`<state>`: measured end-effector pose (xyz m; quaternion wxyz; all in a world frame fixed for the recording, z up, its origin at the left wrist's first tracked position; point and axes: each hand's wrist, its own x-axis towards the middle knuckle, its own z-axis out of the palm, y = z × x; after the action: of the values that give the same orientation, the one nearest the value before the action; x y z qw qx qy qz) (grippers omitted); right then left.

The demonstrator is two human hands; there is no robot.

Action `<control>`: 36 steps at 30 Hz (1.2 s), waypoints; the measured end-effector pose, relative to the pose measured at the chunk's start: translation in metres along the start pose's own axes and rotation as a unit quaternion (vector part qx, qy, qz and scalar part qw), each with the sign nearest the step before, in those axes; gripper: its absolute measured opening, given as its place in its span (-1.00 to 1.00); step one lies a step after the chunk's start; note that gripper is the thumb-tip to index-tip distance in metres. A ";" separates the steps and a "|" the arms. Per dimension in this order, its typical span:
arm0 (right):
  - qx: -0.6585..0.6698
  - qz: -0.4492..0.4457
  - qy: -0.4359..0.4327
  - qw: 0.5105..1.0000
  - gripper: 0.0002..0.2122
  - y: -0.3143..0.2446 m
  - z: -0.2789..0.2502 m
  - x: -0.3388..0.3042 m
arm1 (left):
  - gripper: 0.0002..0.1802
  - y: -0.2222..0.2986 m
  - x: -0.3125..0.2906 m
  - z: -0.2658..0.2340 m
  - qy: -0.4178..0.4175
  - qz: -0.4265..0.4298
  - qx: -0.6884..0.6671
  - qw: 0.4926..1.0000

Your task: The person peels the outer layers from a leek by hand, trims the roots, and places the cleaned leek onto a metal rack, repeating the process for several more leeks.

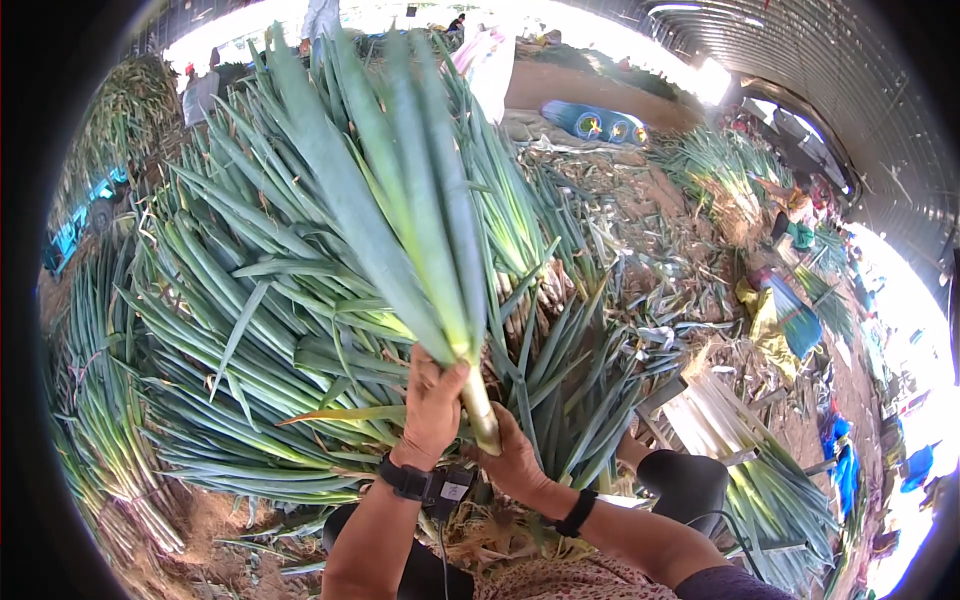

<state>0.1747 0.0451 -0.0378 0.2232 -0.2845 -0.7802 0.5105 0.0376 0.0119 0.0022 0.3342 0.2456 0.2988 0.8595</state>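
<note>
A large green onion (481,405) stands tilted in front of me, its pale stem low and its broad green leaves fanning up and away. My left hand (436,400) is wrapped round it where the stem meets the leaves. At the stem's lower end, my right hand (514,458) has its fingers closed about the root tip, partly hidden behind it. Behind and to the left lies a big heap of green onions (260,330) with long leaves. One yellowed leaf (350,413) sticks out beside my left wrist.
A wooden rack (715,415) at my right bears trimmed green onions with white stems. Bundles (120,480) lean at far left. Leaf scraps (650,260) litter the ground. Farther off are wrapped blue-green bundles (592,122), a yellow cloth (768,325) and a person (797,215) at right.
</note>
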 end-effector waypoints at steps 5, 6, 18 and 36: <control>0.370 0.080 -0.127 0.917 -0.61 0.000 -0.028 0.000 | -0.12 0.006 0.016 -0.011 -0.156 -0.061 0.026 0.986; 0.434 0.068 -0.200 0.876 -0.62 -0.001 -0.030 -0.001 | -0.12 0.004 0.016 -0.014 -0.152 -0.060 0.028 0.986; 0.385 0.019 -0.172 0.906 -0.69 -0.014 -0.022 0.021 | -0.42 0.015 0.010 -0.025 -0.118 -0.133 -0.104 0.979; -0.023 -0.262 -0.030 0.964 -0.83 -0.017 -0.004 0.021 | -0.63 0.020 0.012 -0.012 0.180 0.019 -0.009 0.983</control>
<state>0.1581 0.0566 -0.0188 0.3193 -0.0600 -0.8454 0.4239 0.0136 0.0044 0.0102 0.2606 0.0897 0.3417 0.8985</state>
